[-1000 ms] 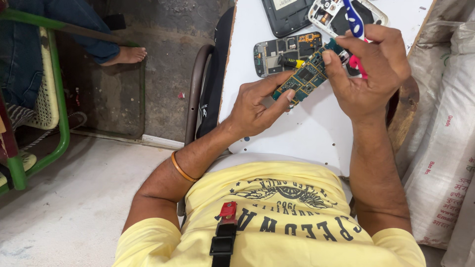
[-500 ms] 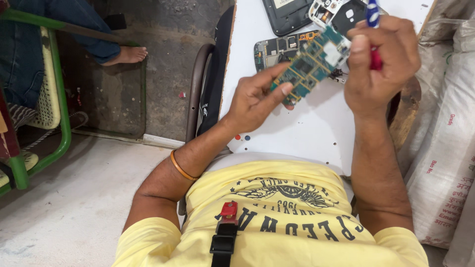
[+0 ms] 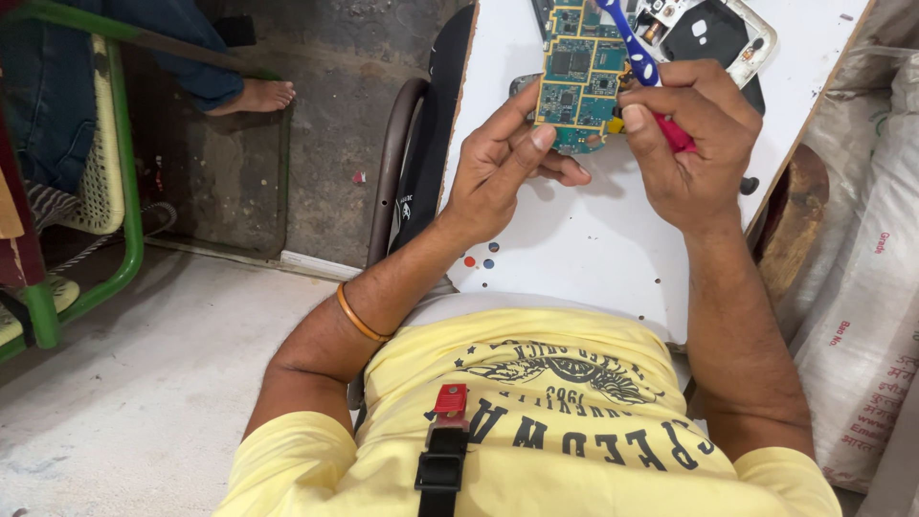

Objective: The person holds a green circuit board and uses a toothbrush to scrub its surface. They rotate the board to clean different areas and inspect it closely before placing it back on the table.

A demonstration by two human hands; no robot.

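My left hand holds a green phone circuit board upright above the white table, thumb and fingers pinching its lower edge. My right hand grips a toothbrush with a blue neck and red handle; its head end lies across the board's right side. Behind the board lies an opened white phone shell, partly hidden by the brush and my right hand.
A black bag and a chair back stand against the table's left edge. White sacks pile up at the right. Another person's bare foot and a green-framed chair are at the left, on the concrete floor.
The board has been turned from slanted to upright and lifted toward the table's far edge. My right hand has swung the toothbrush onto the board's right side.
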